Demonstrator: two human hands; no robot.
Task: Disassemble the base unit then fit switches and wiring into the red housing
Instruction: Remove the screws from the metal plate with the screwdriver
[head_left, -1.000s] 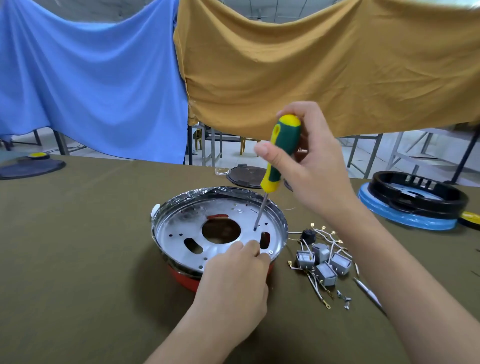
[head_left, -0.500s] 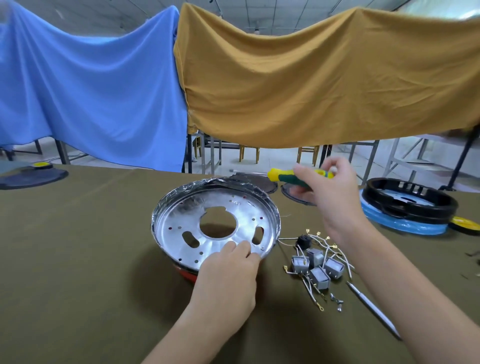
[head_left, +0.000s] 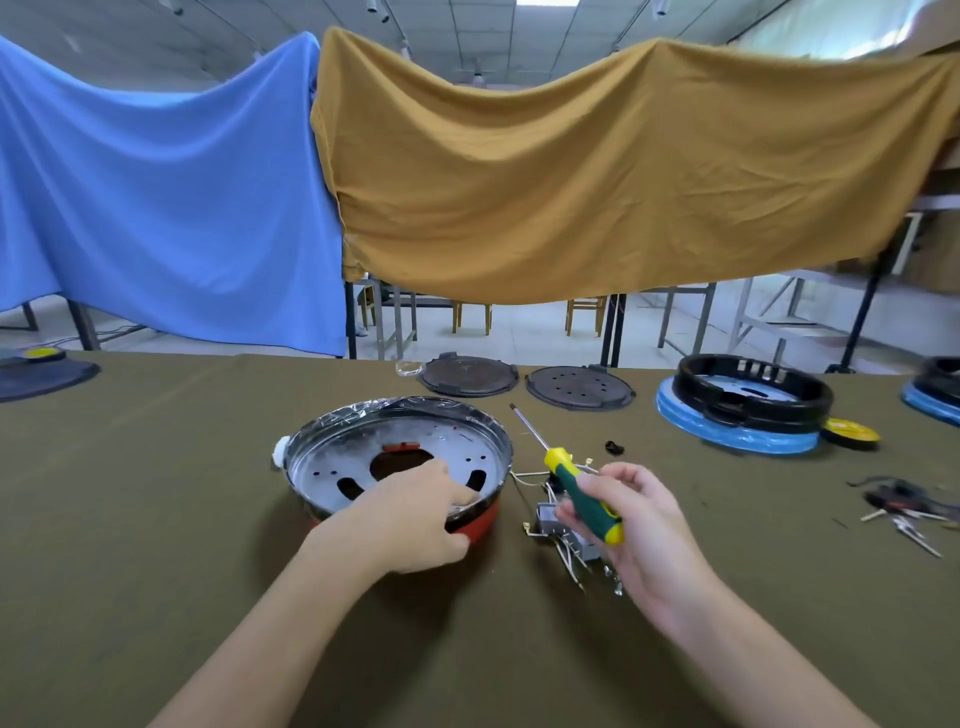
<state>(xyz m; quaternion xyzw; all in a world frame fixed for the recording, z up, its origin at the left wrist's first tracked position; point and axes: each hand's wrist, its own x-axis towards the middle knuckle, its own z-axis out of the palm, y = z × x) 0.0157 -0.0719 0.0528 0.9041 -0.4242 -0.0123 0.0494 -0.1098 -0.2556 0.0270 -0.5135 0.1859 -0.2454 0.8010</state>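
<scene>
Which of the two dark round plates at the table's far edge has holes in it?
The right-hand plate, nearer the black ring; the left one shows no holes.

Switches (head_left: 563, 525) crowd beside the red housing (head_left: 475, 522); cloth (head_left: 156, 493) leftward lies bare.

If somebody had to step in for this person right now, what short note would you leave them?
Left hand: grips the near rim of the round silver metal plate, which sits in the red housing.
Right hand: holds the green-and-yellow screwdriver by its handle, tip raised off the plate and pointing away.
Grey switches with white wiring lie loose on the olive cloth-covered table, right of the housing, partly behind the right hand.
Done: switches are out of the unit.
Left: lift the plate out, which looks like the next move, then fit switches and wiring into the housing.
</scene>
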